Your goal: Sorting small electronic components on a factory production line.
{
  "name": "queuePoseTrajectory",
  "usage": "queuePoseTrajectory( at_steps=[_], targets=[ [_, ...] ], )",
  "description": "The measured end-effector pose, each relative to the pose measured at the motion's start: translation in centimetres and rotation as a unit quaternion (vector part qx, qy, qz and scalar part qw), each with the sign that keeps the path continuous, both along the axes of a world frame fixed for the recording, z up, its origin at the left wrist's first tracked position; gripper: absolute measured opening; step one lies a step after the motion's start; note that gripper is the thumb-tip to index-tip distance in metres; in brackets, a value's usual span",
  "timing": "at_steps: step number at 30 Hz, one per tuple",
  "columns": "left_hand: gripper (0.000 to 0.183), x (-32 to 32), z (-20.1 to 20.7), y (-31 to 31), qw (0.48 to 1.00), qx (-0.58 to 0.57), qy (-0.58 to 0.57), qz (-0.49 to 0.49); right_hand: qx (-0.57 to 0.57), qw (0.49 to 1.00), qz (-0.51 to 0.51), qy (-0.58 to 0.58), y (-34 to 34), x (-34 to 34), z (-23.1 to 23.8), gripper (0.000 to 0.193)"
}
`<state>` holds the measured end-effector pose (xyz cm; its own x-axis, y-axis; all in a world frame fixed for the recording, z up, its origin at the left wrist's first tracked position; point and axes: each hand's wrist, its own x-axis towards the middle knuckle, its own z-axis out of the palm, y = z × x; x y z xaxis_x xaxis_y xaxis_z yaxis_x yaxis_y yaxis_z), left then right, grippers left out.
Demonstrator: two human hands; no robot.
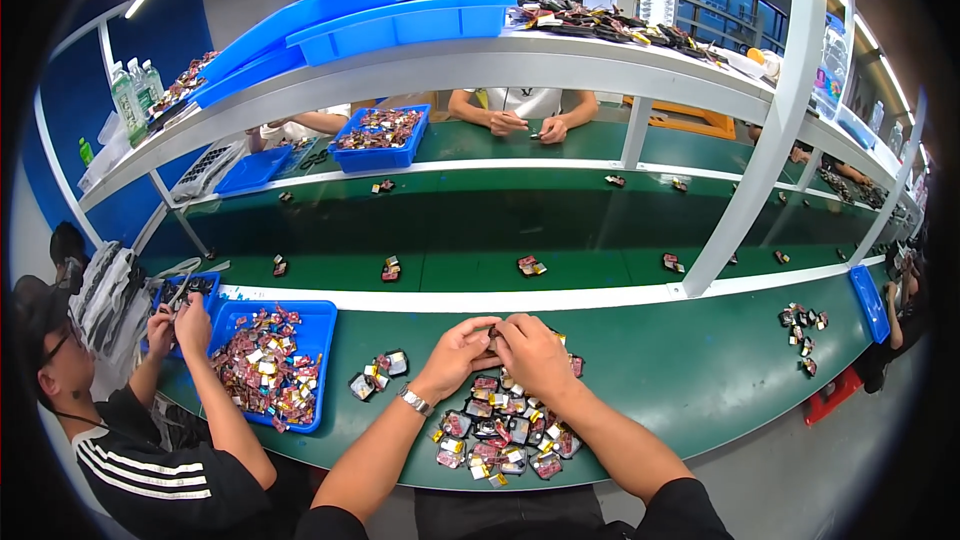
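Both my hands meet over the green table (400, 450), above the far side of a pile of small electronic assemblies (515, 430). These have black housings, red circuit boards and silvery or yellow battery cells. My left hand (458, 355), with a metal watch on its wrist, has thumb and fingers closed around a small dark piece. My right hand (535, 355) pinches at the same spot from the other side, its fingers curled down. The piece between them is mostly hidden, so its kind does not show. A few similar assemblies (378, 374) lie left of my left forearm.
At left, a co-worker (130, 410) handles small parts beside a blue tray (328, 340) heaped with boards. Spaced assemblies (531, 266) lie on the green belt (450, 270) beyond a white rail. A shelf (480, 60) on posts spans above. More assemblies (803, 332) lie at right.
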<state>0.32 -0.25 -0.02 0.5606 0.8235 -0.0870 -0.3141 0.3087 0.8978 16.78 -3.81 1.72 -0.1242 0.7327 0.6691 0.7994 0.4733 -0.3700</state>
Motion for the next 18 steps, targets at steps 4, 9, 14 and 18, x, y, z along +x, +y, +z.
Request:
queuePoseTrajectory(
  at_steps=[4,9,14,18],
  targets=[
    [0.032,-0.1,0.1,0.0,0.999,0.002,-0.033,-0.019,-0.044,0.994,0.098,0.026,0.4,1.7,0.8,0.011],
    [0.031,0.2,0.3,0.0,1.0,0.003,-0.022,-0.009,-0.079,0.987,0.132,0.05,0.6,2.3,0.9,0.01],
    [0.03,-0.2,0.1,0.4,0.998,0.0,-0.052,-0.027,-0.133,0.98,0.124,0.08,0.9,2.0,0.5,0.012],
    [0.033,-1.1,-0.4,0.2,0.999,0.014,-0.04,-0.021,-0.122,0.979,0.16,0.041,0.9,1.3,0.7,0.013]
  ],
)
